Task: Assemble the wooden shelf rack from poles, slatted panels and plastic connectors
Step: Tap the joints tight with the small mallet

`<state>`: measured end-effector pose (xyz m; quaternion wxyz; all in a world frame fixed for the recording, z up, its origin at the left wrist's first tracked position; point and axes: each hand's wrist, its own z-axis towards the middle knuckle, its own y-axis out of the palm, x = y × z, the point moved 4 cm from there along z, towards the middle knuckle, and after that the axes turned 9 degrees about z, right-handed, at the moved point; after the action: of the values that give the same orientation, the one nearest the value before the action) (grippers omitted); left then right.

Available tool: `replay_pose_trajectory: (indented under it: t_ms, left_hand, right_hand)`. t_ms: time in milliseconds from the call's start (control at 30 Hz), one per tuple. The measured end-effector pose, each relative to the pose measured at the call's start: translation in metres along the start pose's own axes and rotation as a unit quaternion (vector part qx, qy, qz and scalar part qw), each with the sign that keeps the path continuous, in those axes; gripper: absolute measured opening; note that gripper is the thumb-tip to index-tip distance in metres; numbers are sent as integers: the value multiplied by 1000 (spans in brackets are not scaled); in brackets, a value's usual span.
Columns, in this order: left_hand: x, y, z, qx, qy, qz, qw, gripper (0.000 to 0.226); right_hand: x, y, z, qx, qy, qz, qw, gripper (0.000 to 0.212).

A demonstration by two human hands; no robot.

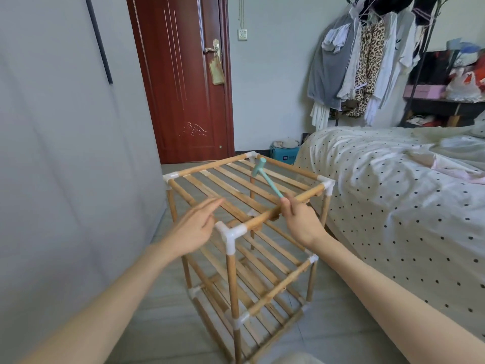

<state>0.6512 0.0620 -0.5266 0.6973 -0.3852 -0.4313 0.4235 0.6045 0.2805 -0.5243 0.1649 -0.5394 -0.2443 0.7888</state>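
Left hand [195, 227], at about 9 o'clock of frame centre: fingers straight and held close together, pointing toward 2 o'clock over the near-left part of the top slatted panel [236, 185]. Whether the fingertips touch the slats cannot be told; the hand grips nothing.

Wooden shelf rack [244, 232]: stands upright on the tiled floor [162, 319] at frame centre, between a grey wall on the left and the bed on the right. Three slatted tiers are visible, joined by wooden poles. A white plastic connector [231, 233] caps the near corner at 6 o'clock of the top tier; others of the kind sit at the remaining top corners and lower joints.

Right hand [301, 222], at 3 o'clock of the near connector: fingers curled round the handle end of a small teal hammer [265, 174]. The hammer slants toward 11 o'clock, its head over the far slats of the top panel, near the far corner. The hand lies over the near-right top pole [286, 204].

Surroundings: red-brown door [181, 82] at 12 o'clock; polka-dot bed [393, 193] at 3 o'clock; hanging clothes [362, 61] at 1 o'clock.
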Motion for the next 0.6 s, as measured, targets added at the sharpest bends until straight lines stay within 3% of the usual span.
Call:
replay_pose_trajectory:
  t_ms: [100, 300, 433, 600]
  left_hand:
    - [-23, 8, -13, -32, -27, 48, 998, 60]
    - [-25, 17, -11, -1, 9, 148, 989, 71]
    - [-21, 24, -2, -31, -42, 72, 996, 78]
    - [-8, 26, 17, -38, -56, 93, 993, 81]
  right_hand:
    - [-5, 16, -5, -8, 6, 12, 1000, 48]
    - [5, 19, 7, 21, -24, -40, 999, 51]
    - [14, 11, 20, 20, -37, -57, 997, 48]
    - [22, -2, 39, -14, -3, -78, 997, 49]
